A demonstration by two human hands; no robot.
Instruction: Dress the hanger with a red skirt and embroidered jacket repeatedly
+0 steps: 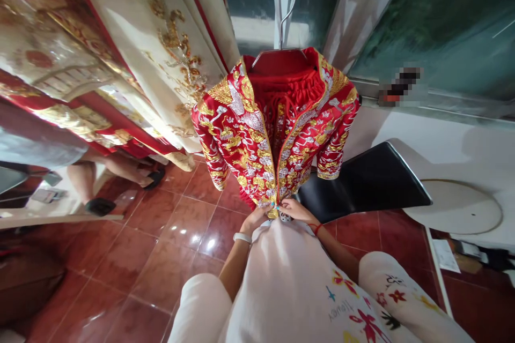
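Observation:
A red jacket (245, 142) with gold and silver embroidery hangs in front of me on a metal-hooked hanger (290, 5). Its front falls open at the top, and the two edges come together near the hem. At that lower front, my left hand (257, 218) pinches the left edge of the jacket. Close beside it, my right hand (298, 210) has its fingers closed on the other edge. Both hands nearly touch at the centre. Whether a fastener lies between the fingertips is too small to tell. Red gathered cloth shows inside the collar.
Cream and red embroidered garments (169, 27) hang at the left. A black chair (370, 182) stands behind the jacket on the right, near a round white disc (454, 206). Another person's legs (116, 171) show at far left. Red tiles (161, 257) cover the floor.

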